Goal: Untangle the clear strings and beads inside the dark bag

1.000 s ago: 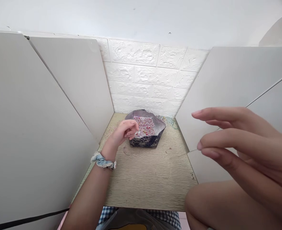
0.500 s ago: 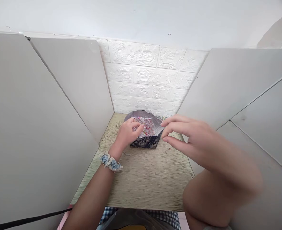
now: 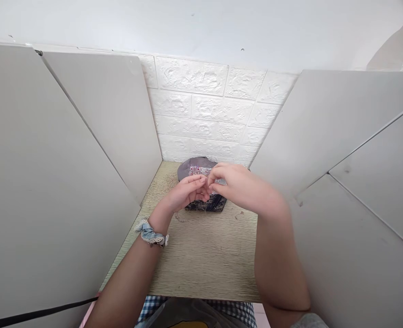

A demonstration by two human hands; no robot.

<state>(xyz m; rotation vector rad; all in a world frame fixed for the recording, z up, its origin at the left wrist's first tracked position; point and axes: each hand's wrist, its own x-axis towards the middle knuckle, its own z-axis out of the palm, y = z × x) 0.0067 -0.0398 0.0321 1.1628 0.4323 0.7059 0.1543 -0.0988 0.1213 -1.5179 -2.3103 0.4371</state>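
A dark patterned pouch (image 3: 206, 203) with its top folded open stands at the back of the small table, holding many small pink, clear and coloured beads (image 3: 197, 170). Just over its front edge my two hands meet at the fingertips. My left hand (image 3: 188, 192), with a light-blue scrunchie (image 3: 151, 233) on the wrist, is closed with its fingers curled and thumb side up. My right hand (image 3: 234, 183) is bent down at the wrist in a pinch against the left fingertips. Whatever lies between the fingers is too small to make out. The hands cover most of the beads.
The wood-grain table (image 3: 208, 259) sits between grey-white panels on the left (image 3: 95, 114) and right (image 3: 352, 123). A white brick-pattern wall (image 3: 208, 109) closes the back. A black strap (image 3: 40, 312) crosses the lower left. Tiny scraps lie on the table right of the pouch.
My right hand has swung in from the right, and its fingertips now meet those of my left hand. My left hand has turned and shifted slightly. The pouch has stayed put.
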